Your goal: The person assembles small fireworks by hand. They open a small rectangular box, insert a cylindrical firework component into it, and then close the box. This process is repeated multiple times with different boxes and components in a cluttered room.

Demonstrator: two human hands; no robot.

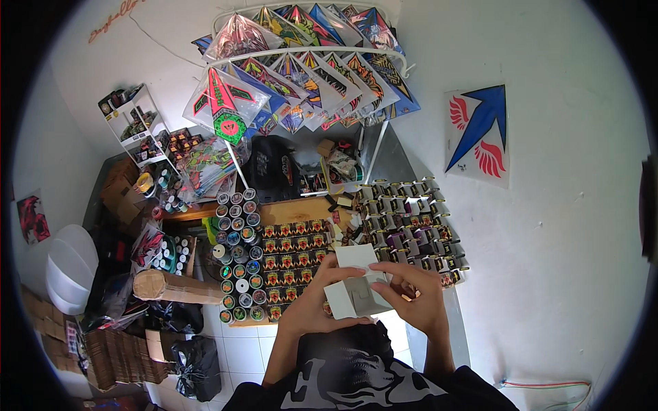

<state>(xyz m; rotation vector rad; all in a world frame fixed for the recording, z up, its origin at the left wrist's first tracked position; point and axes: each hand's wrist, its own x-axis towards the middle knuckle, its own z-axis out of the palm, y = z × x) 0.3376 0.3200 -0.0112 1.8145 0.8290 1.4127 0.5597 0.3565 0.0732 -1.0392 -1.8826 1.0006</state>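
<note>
A small white cardboard box (338,301) is held up before my chest, its top open and one flap (356,256) standing up on the far side. My left hand (309,301) wraps around its left side, thumb near the top edge and fingers beneath. On the right, my right hand (418,296) pinches the rim by the flap between thumb and fingers. The inside of the box looks pale, and I cannot make out whether anything lies in it. Just beyond my hands, rows of small black boxes with red and gold emblems (295,259) cover the wooden table.
Left of the black boxes stand columns of round lidded tubs (240,271). Many small boxes with raised flaps (411,226) fill the table's right side. Kites in clear sleeves (301,89) hang from a white rack behind. A long brown carton (177,285) lies at left, above black bags (197,366).
</note>
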